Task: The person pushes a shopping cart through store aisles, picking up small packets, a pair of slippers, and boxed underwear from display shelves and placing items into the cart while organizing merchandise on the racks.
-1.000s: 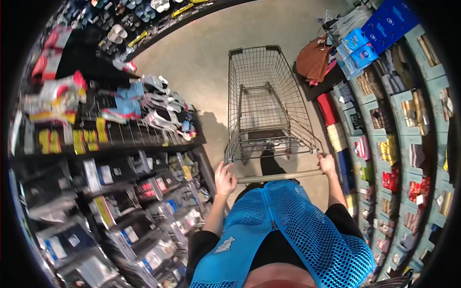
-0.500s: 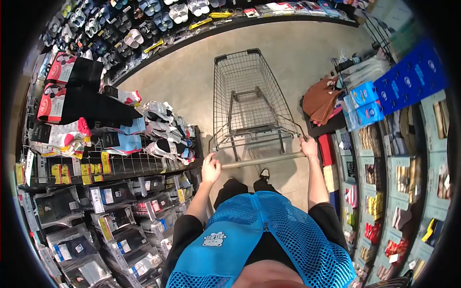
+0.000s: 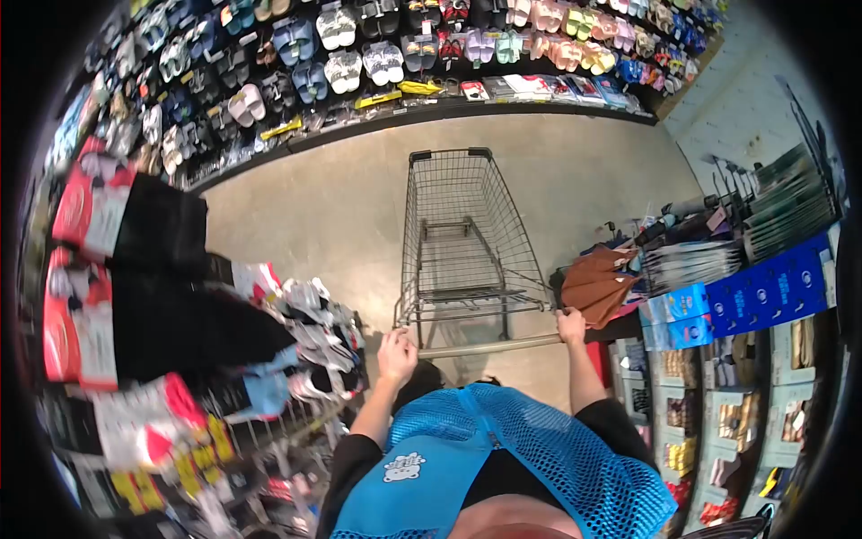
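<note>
An empty wire shopping cart stands straight in front of me, its handle bar running across just ahead of my blue mesh vest. My left hand is closed round the left end of the handle. At the right end, my right hand grips the same bar, close to the cart's corner. Some fingers of both hands are hidden behind the bar or the palms.
Socks and packaged black items hang close on the left. On the right are a brown umbrella-like item, blue packs and shelves of folded goods. Slippers line a rack across the far side.
The cart and both hands have moved forward along the aisle. More of the slipper rack shows ahead, and the socks and brown item are now nearer. Both hands keep hold of the handle.
</note>
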The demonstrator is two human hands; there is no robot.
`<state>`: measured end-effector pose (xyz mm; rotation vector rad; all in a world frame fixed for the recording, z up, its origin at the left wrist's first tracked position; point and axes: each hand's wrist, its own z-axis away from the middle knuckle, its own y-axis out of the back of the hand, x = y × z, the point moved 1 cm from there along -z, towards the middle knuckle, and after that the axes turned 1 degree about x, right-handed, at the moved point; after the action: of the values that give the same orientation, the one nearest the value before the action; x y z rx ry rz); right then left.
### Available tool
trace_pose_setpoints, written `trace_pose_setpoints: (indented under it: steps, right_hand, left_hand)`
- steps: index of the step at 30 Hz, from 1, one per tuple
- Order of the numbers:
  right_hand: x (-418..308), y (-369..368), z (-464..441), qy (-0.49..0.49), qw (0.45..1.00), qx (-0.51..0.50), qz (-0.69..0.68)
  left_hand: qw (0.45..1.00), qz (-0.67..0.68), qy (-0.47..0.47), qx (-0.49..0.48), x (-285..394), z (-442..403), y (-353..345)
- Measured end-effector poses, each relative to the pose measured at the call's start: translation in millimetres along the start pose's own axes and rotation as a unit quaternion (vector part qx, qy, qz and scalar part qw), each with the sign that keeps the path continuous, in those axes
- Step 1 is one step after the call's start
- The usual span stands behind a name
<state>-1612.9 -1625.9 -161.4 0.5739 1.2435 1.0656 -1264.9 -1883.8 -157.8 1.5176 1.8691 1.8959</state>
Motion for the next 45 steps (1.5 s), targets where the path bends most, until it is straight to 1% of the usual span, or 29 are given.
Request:
trace_pose_setpoints:
  steps: [2,3,5,7,8,9,11,13,15,16,17,19,20,21,23,25,26,28,29,31,33,34,35,37,38,40,42,43,45]
  right_hand:
    - [-27.6,-2.8,-4.8,-0.021,0.999,-0.003,0.032]
    - [-41.9,-2.6,-5.5,-0.022,0.999,-0.02,0.019]
    - [-63.4,-10.5,-11.5,-0.043,0.998,-0.023,0.05]
    - [-81.0,-19.9,-22.6,-0.047,0.996,-0.042,0.058]
    - [-80.6,-30.3,-27.2,-0.054,0.996,-0.046,0.053]
    - [-81.8,-37.0,-39.2,-0.035,0.996,-0.062,0.062]
    - [-90.4,-49.8,-71.4,-0.004,0.995,-0.078,0.064]
    - [-92.2,-65.8,-93.4,-0.003,0.998,-0.058,0.019]
    - [-106.2,-73.2,-114.1,0.024,0.998,-0.057,-0.001]
    - [-121.4,-65.1,-115.8,-0.003,0.995,-0.085,-0.043]
    - [-142.9,-53.2,-119.3,-0.027,0.99,-0.11,-0.084]
    - [-171.5,-49.7,-133.5,-0.03,0.987,-0.117,-0.104]
    - [-181.5,-48.9,-143.7,-0.029,0.985,-0.132,-0.111]
    - [-186.9,-42.0,-156.3,-0.025,0.983,-0.144,-0.111]
    - [-175.5,-72.6,-192.7,-0.037,0.971,-0.153,-0.182]
    - [-194.0,-68.8,-210.1,-0.051,0.953,-0.168,-0.247]
    - [-200.2,-68.9,-219.4,-0.03,0.961,-0.15,-0.231]
    - [-212.1,-71.7,-242.4,0.0,0.969,-0.13,-0.209]
    - [-216.9,-73.2,-253.0,0.016,0.974,-0.122,-0.192]
    - [-219.2,-84.9,-279.0,0.041,0.978,-0.115,-0.172]
    - [-208.9,-107.5,-316.0,0.085,0.982,-0.072,-0.155]
    - [-225.9,-92.8,-317.8,0.049,0.981,-0.095,-0.161]
    - [-241.4,-82.5,-320.0,0.056,0.982,-0.092,-0.154]
    - [-264.7,-71.5,-323.8,0.009,0.987,-0.06,-0.15]
    - [-272.9,-72.2,-332.2,0.018,0.988,-0.053,-0.145]
    - [-285.6,-69.0,-343.0,0.002,0.992,-0.039,-0.119]
    - [-284.4,-79.5,-362.1,0.024,0.996,0.012,-0.081]
    - [-298.8,-77.8,-367.9,0.03,0.997,0.026,-0.073]
    - [-310.2,-78.4,-367.9,-0.014,0.999,0.02,-0.04]
  left_hand:
    - [1.0,0.006,-0.028,0.005,-18.5,-28.1,1.2]
    - [0.999,0.011,-0.046,0.016,-25.9,-40.8,2.0]
    - [0.999,0.014,-0.04,0.016,-36.5,-68.0,5.0]
    - [0.999,0.02,-0.026,0.007,-48.4,-94.1,6.2]
    - [0.998,0.005,-0.048,-0.034,-57.3,-106.6,7.9]
    - [0.998,0.003,-0.046,-0.035,-59.1,-115.0,7.0]
    - [0.996,0.046,0.075,-0.011,-52.6,-142.9,13.6]
    - [0.982,0.058,0.165,-0.069,-48.5,-171.0,21.6]
    - [0.991,0.025,0.116,-0.064,-67.4,-191.0,5.5]
    - [0.993,0.006,0.102,-0.057,-87.8,-196.3,-11.5]
    - [0.993,-0.001,0.103,-0.05,-78.9,-209.5,-6.6]
    - [0.975,-0.012,0.213,-0.066,-44.9,-241.7,4.1]
    - [0.989,-0.121,0.085,-0.009,-54.5,-250.2,-6.8]
    - [0.964,-0.247,0.011,-0.093,-70.8,-261.1,-15.8]
    - [0.947,-0.273,-0.058,-0.158,-82.6,-289.6,-23.0]
    - [0.949,-0.23,-0.056,-0.209,-78.0,-323.8,-21.1]
    - [0.954,-0.218,-0.045,-0.203,-76.4,-336.8,-23.6]
    - [0.948,-0.227,-0.062,-0.215,-75.3,-363.9,-28.3]
    - [0.951,-0.221,-0.054,-0.209,-72.0,-374.1,-32.2]
    - [0.964,-0.165,0.009,-0.207,-72.0,-395.6,-36.6]
    - [0.973,-0.151,0.026,-0.171,-73.2,-415.4,-45.0]
    - [0.978,-0.135,0.025,-0.16,-75.9,-425.7,-49.4]
    - [0.981,-0.119,0.024,-0.149,-78.4,-435.0,-53.5]
    - [0.987,-0.084,0.029,-0.133,-84.3,-455.3,-60.3]
    - [0.99,-0.069,0.014,-0.124,-88.7,-465.3,-65.1]
    - [0.994,-0.042,-0.005,-0.105,-91.7,-485.7,-70.5]
    - [0.992,-0.022,-0.014,-0.12,-97.0,-512.2,-72.7]
    - [0.991,-0.012,-0.019,-0.132,-100.1,-523.1,-72.5]
    - [0.991,0.009,-0.026,-0.132,-110.4,-544.7,-78.2]
